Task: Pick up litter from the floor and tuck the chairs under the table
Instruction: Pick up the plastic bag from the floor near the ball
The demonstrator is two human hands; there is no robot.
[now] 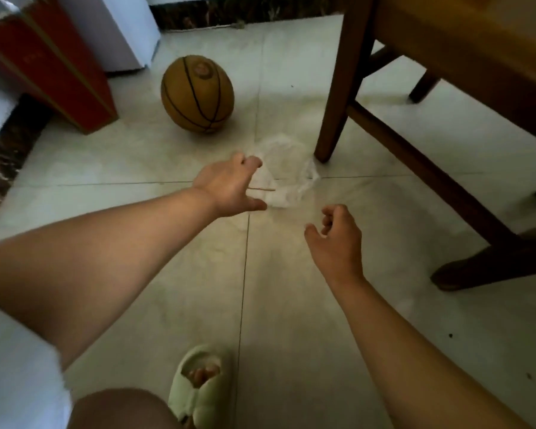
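Note:
A crumpled clear plastic bag (287, 171) lies on the pale tile floor beside the front leg of a wooden chair (341, 97). My left hand (229, 188) reaches over the bag's left edge with fingers curled and thumb out. A thin wooden stick (262, 189) pokes out from its palm, apparently held there. My right hand (334, 233) hovers a little nearer to me, right of the bag, with fingers loosely curled and nothing in it. The chair's seat (464, 48) fills the upper right.
A brown basketball (197, 94) sits on the floor beyond the bag. A red box (50, 66) and a white cabinet (121, 29) stand at the upper left. A dark wooden foot (489, 267) is at the right. My slippered foot (198, 385) is at the bottom.

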